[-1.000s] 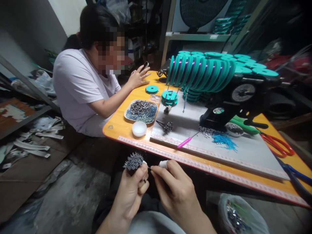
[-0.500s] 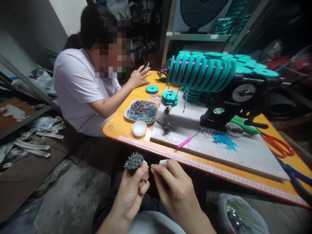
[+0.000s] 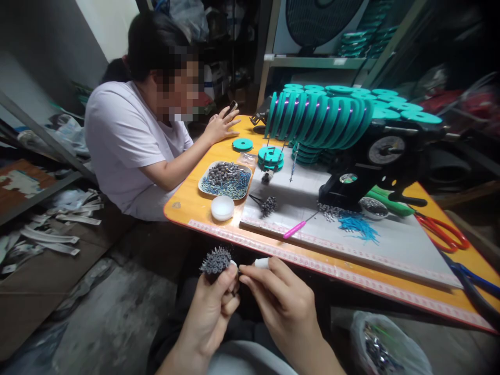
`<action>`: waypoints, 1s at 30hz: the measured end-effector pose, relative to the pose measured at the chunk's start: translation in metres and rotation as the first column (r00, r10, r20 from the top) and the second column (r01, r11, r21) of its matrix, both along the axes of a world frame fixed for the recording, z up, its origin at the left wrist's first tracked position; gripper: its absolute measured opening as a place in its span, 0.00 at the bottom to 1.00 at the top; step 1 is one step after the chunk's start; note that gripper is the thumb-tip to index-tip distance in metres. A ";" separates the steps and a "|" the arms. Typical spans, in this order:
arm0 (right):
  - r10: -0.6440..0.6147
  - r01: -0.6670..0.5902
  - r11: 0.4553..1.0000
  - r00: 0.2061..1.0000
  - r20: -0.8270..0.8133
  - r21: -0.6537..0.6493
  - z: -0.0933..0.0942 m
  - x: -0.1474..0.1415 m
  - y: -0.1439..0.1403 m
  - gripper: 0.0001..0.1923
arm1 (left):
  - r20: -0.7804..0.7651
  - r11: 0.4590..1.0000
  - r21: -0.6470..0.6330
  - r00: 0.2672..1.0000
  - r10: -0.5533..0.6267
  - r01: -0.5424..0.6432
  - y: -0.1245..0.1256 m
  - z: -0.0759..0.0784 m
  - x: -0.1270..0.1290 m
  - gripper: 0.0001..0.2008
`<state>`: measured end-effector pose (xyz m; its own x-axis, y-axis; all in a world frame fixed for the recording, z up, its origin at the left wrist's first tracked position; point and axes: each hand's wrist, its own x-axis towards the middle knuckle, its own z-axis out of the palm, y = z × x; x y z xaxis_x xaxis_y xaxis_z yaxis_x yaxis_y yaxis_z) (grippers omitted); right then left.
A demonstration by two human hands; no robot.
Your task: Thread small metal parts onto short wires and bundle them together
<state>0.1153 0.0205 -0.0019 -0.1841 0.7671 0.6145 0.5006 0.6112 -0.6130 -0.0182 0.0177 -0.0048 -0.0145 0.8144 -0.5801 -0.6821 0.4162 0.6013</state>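
The left hand is curled shut around a grey bundle of thin pins, whose heads fan out above the thumb and forefinger. The bundle sits at the top of the fist, below the near edge of the table and in front of it, over the person's lap. The right hand comes in from the right, its thumb and forefinger pinched together just beside the left thumb tip; whatever sits between them is too small to make out. A small white piece shows behind the right forefinger, touching it. The two hands meet fingertip to fingertip, with the bundle just left of that point.

Room is tight upward: the table's orange rim with its tape measure runs close above the knuckles. To the left of the hands the floor lies open; to the lower right a plastic bag sits near the right forearm.

On the table, a white cap stands near the front edge, a tray of grey and blue pieces behind it, a pink tool on the white board, and teal discs stacked on a black machine. Red scissors lie at the far right. Another person sits at the table's left side, one hand resting on it.
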 end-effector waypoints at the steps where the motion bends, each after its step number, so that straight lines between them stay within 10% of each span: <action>1: 0.004 -0.004 1.000 1.000 -0.015 -0.001 0.001 0.000 0.000 0.11 | 0.000 1.000 -0.009 1.000 -0.006 0.006 0.000 0.000 0.000 0.32; 30: 0.128 -0.174 0.971 0.957 -0.262 -0.164 -0.009 0.003 -0.007 0.25 | -0.157 0.990 0.003 0.977 -0.142 0.144 -0.011 0.008 -0.012 0.29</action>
<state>0.1182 0.0139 -0.0113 -0.1664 0.8459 0.5067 0.2292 0.5330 -0.8145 -0.0304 0.0065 0.0028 0.0136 0.8225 -0.5685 -0.5136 0.4936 0.7019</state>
